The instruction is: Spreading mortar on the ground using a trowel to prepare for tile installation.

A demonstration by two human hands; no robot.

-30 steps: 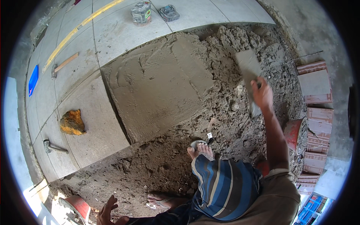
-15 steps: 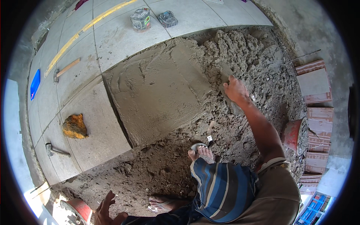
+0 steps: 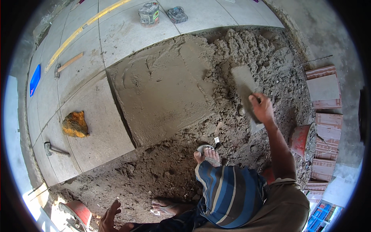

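Observation:
My right hand grips a long, flat metal trowel, which lies over lumpy wet mortar right of centre. Left of it is a smoothed, roughly rectangular bed of grey mortar, bordered on the left by a grey floor tile. My left hand is low at the bottom edge, fingers loosely apart and holding nothing, near a red bucket. My bare foot in a sandal rests on the rough soil below the smoothed bed.
On the tiles lie a yellow sponge-like lump, two hammers, a long yellow level, a plastic tub, a dark tool and a blue tray. Stacked tiles and another red bucket line the right.
My right hand and the trowel moved left, then back right and toward me, ending a little lower than a second ago. My left hand barely moved.

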